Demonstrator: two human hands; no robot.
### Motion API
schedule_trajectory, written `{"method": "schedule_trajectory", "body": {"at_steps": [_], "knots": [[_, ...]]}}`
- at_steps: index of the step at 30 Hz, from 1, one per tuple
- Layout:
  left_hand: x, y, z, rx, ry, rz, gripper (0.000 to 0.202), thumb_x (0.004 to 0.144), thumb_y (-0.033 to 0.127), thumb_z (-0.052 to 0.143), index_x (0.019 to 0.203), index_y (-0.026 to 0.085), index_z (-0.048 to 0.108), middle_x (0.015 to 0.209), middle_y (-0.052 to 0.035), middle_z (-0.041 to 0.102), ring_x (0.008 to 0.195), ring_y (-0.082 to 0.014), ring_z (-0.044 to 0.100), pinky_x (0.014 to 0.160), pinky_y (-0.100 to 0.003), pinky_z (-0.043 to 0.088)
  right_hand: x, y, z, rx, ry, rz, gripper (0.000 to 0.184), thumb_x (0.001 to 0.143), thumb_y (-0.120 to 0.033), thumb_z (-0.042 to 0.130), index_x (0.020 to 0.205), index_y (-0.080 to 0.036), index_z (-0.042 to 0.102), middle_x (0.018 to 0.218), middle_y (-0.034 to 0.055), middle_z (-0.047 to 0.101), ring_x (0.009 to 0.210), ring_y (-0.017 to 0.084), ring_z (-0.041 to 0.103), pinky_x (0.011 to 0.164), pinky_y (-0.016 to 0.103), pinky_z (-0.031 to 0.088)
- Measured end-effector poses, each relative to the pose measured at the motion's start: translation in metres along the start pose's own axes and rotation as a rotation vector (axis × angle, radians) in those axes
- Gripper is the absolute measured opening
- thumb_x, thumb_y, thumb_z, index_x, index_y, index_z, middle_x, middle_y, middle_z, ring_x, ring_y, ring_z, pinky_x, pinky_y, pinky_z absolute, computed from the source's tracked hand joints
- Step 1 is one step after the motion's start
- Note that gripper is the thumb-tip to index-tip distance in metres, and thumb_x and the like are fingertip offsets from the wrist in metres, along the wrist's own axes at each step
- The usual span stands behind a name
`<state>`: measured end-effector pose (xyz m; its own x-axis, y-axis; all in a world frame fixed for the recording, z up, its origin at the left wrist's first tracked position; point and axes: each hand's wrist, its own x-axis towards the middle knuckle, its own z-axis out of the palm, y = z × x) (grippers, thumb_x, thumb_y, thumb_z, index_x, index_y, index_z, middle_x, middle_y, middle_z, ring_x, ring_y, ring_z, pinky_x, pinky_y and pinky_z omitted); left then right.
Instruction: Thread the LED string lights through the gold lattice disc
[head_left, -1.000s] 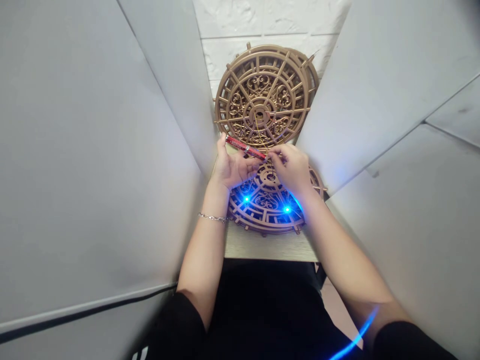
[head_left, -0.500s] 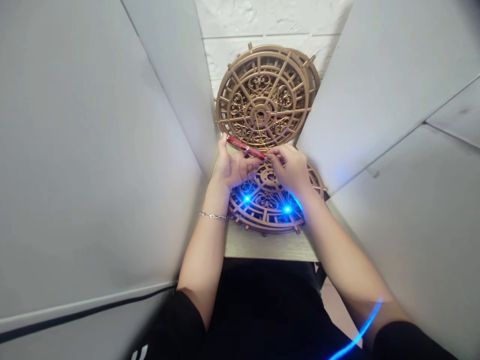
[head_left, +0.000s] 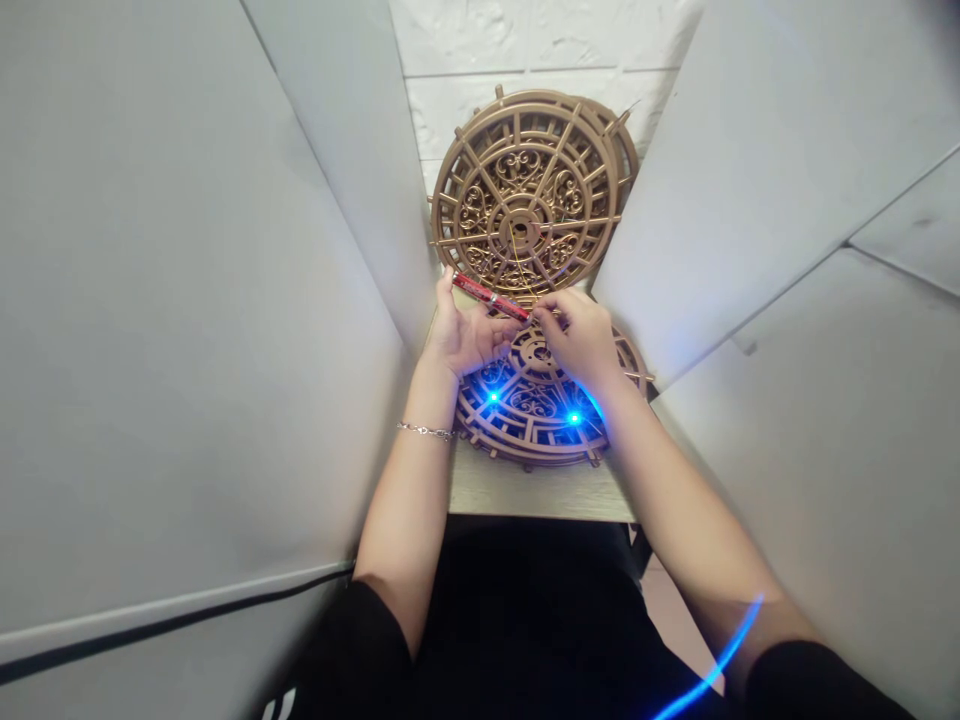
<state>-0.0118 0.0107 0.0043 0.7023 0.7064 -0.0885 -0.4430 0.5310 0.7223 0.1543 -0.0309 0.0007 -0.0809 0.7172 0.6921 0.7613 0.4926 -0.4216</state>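
Two red cylindrical batteries (head_left: 491, 298) lie end to end, tilted down to the right. My left hand (head_left: 471, 338) grips them, its thumb at the upper left end and its fingers near the lower right end. My right hand (head_left: 583, 338) is closed in a pinch at that lower right end, where a thin yellowish wire (head_left: 523, 272) comes down; the fingertips partly hide the contact. Beneath both hands lies an openwork bronze-coloured disc (head_left: 534, 443) with scrollwork and a round hub. Two blue lights (head_left: 574, 418) glow on its near half.
Several similar bronze discs (head_left: 517, 100) lean in a stack against the white tiled wall (head_left: 465, 40). Pale panels stand close on the left (head_left: 187, 300) and right (head_left: 750, 200). The light wooden tabletop (head_left: 540, 492) shows along its near edge. A black cable (head_left: 180, 622) runs at lower left.
Both hands keep their hold on the batteries with almost no movement. The blue lights stay lit in both frames.
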Motion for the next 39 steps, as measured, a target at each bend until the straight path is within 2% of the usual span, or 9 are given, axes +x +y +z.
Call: {"method": "schedule_trajectory", "body": {"at_steps": [4, 9, 15, 25, 34, 39], "knots": [[-0.0005, -0.0003, 0.0012, -0.012, 0.026, 0.006, 0.083, 0.068, 0.076, 0.016, 0.119, 0.017, 0.043, 0.093, -0.0140, 0.064, 0.072, -0.0210, 0.062, 0.054, -0.028, 0.046, -0.0005, -0.0003, -0.0005, 0.013, -0.008, 0.024, 0.013, 0.080, -0.022, 0.047, 0.078, -0.020, 0.060, 0.080, 0.0039, 0.062, 0.075, 0.017, 0.056, 0.068, 0.032, 0.043], [0.0000, -0.0006, 0.0009, -0.035, 0.043, 0.012, 0.081, 0.067, 0.077, 0.020, 0.116, 0.017, 0.044, 0.087, -0.0133, 0.064, 0.068, -0.0200, 0.061, 0.053, -0.028, 0.046, -0.0008, -0.0010, -0.0018, 0.026, 0.000, 0.024, 0.014, 0.079, -0.023, 0.049, 0.083, -0.020, 0.062, 0.086, 0.0052, 0.063, 0.078, 0.018, 0.057, 0.070, 0.033, 0.044], [0.0020, -0.0012, -0.0030, -0.038, 0.041, 0.004, 0.078, 0.069, 0.076, 0.018, 0.113, 0.018, 0.046, 0.084, -0.0129, 0.064, 0.071, -0.0212, 0.062, 0.054, -0.029, 0.046, -0.0009, -0.0002, -0.0019, 0.018, -0.035, 0.029, 0.011, 0.078, -0.024, 0.052, 0.081, -0.021, 0.062, 0.084, 0.0042, 0.062, 0.078, 0.018, 0.056, 0.071, 0.034, 0.044], [-0.0002, -0.0008, 0.0022, -0.022, 0.039, -0.001, 0.078, 0.069, 0.077, 0.019, 0.112, 0.018, 0.047, 0.076, -0.0103, 0.064, 0.061, -0.0183, 0.061, 0.051, -0.027, 0.045, 0.0000, 0.0006, -0.0022, 0.025, -0.039, 0.044, 0.018, 0.082, -0.024, 0.045, 0.080, -0.020, 0.062, 0.082, 0.0052, 0.061, 0.081, 0.019, 0.055, 0.076, 0.035, 0.042], [0.0001, -0.0009, 0.0007, -0.009, 0.045, -0.004, 0.082, 0.068, 0.077, 0.019, 0.117, 0.017, 0.045, 0.089, -0.0127, 0.064, 0.066, -0.0187, 0.061, 0.056, -0.028, 0.046, -0.0005, 0.0020, -0.0002, 0.002, -0.038, 0.014, 0.016, 0.081, -0.023, 0.046, 0.079, -0.021, 0.062, 0.082, 0.0047, 0.061, 0.081, 0.019, 0.055, 0.075, 0.034, 0.043], [-0.0003, -0.0006, 0.0023, -0.015, 0.057, -0.013, 0.083, 0.068, 0.077, 0.018, 0.117, 0.017, 0.045, 0.086, -0.0124, 0.064, 0.067, -0.0193, 0.061, 0.055, -0.029, 0.046, -0.0003, 0.0025, -0.0002, 0.006, -0.031, 0.019, 0.015, 0.081, -0.023, 0.046, 0.078, -0.020, 0.061, 0.081, 0.0045, 0.060, 0.078, 0.018, 0.055, 0.072, 0.033, 0.043]]}}
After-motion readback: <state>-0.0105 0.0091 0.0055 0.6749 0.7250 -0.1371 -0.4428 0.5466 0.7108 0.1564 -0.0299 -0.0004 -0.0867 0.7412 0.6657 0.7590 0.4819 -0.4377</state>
